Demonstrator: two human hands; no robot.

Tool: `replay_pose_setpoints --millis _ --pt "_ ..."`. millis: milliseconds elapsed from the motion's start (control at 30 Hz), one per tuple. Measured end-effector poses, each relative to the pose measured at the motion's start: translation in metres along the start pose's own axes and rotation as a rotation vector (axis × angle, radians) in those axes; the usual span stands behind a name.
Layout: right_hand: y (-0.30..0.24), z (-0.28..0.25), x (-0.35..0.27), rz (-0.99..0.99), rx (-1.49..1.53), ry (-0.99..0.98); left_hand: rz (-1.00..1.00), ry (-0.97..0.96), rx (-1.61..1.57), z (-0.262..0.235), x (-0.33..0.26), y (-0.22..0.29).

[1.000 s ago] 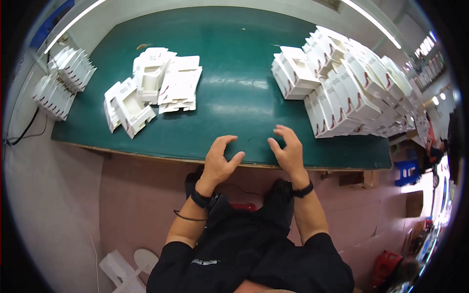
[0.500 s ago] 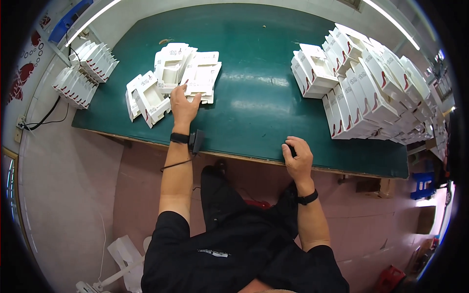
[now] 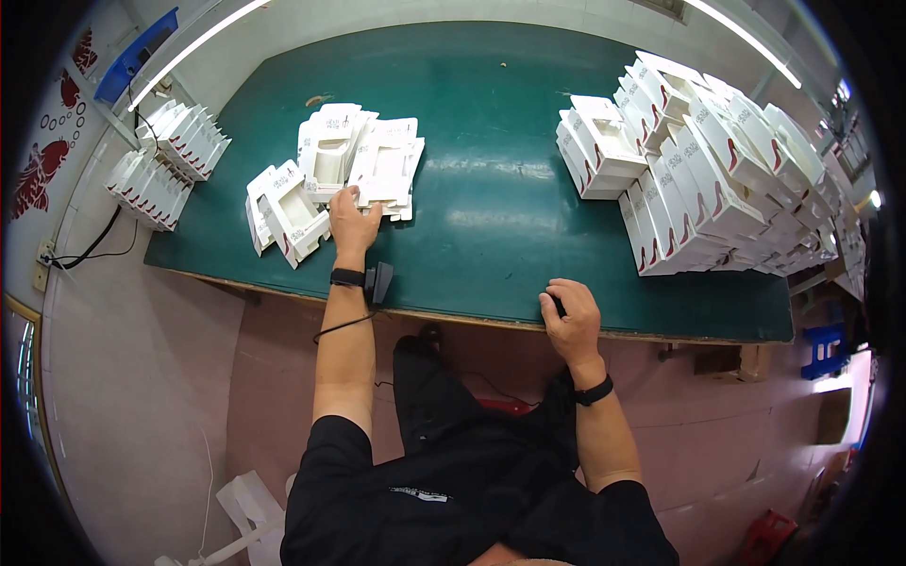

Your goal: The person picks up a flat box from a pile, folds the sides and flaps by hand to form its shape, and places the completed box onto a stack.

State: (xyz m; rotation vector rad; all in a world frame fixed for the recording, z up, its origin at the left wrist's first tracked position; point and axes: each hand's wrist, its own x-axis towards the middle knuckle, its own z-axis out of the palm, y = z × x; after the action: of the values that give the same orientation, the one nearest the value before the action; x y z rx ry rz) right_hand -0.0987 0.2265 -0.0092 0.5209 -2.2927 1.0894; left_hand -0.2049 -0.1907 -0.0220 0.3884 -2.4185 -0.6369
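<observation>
Left hand point(image 3: 353, 229) is resting at the near end of the flattened white cartons point(image 3: 385, 162), left of centre on the green table point(image 3: 481, 259); right hand point(image 3: 572, 319) is hovering loosely curled near the edge; whether either is pinching anything, I cannot tell; a light grip would be sparing thin flaps.

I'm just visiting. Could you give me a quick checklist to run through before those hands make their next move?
1. Left hand at the cartons: ok, its fingertips are at their near edge.
2. Left hand has a firm grip: cannot tell; its fingers hide any contact.
3. Right hand at the cartons: not ok, it is apart from them, by the near edge of the table.
4. Right hand free: cannot tell; its fingers curl inward.
5. Wrist device away from the cartons: ok, there is a gap.
6. Cartons in one neat pile: not ok, they lie in several uneven piles.
</observation>
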Motion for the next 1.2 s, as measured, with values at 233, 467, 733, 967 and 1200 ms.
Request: replay_pose_setpoints --millis 233,467,733,967,1200 --pt "0.000 0.000 -0.001 0.000 -0.010 0.001 0.026 0.102 -0.099 -0.012 -0.002 0.009" --pt "0.000 0.001 -0.001 -0.011 -0.029 0.002 -0.132 0.001 -0.113 -0.009 0.001 0.012" --pt "0.000 0.002 -0.003 -0.009 -0.033 -0.003 -0.149 -0.009 -0.099 -0.003 0.009 -0.001" --pt "0.000 0.002 -0.003 -0.011 -0.048 -0.001 -0.327 -0.088 -0.486 -0.007 0.009 -0.003" --pt "-0.003 0.002 -0.002 -0.001 -0.043 0.007 -0.432 -0.187 -0.953 -0.024 -0.009 -0.001"
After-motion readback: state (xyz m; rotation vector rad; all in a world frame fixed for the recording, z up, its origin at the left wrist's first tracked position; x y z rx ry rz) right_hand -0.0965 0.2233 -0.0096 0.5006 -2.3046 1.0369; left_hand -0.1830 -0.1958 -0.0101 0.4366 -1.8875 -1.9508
